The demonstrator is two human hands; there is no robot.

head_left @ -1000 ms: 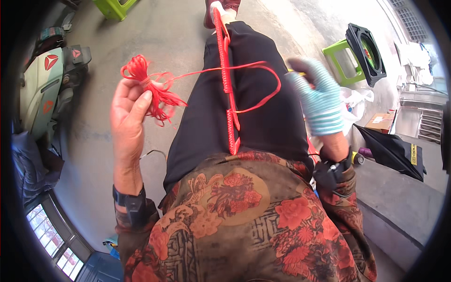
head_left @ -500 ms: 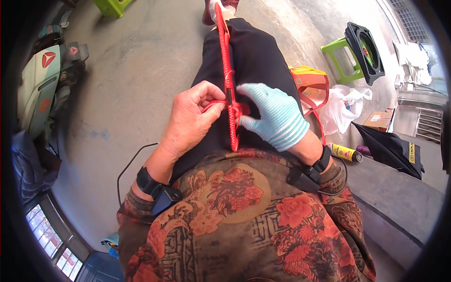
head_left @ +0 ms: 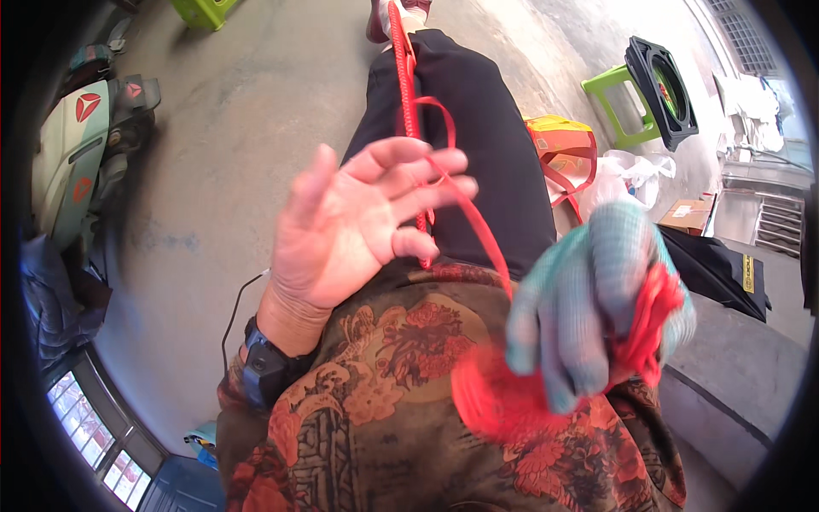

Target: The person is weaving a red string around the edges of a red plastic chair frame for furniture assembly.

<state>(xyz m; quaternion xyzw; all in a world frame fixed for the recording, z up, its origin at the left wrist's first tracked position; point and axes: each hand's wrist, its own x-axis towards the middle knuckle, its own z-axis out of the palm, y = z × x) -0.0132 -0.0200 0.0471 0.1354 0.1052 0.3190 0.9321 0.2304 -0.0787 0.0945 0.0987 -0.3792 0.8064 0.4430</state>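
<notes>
A long red braided strip runs lengthwise along my black trousers, from near the shoe to my waist. My bare left hand is open beside and partly over it, palm up with fingers spread. A flat red cord loops off the strip and passes at those fingertips; whether it touches them I cannot tell. It stretches taut toward my right hand, which wears a light-blue striped knit glove. That hand is closed round a bundle of red cord, blurred by motion, in front of my flowered top.
On the right are a green stool with a black frame-like object on it, an orange and yellow bag, a white plastic bag and a concrete ledge. A white and grey vehicle stands at left.
My right hand has pulled away from the strip, down and to the right, with the cord bundle. My left hand has let go of its pinch and opened, palm up.
</notes>
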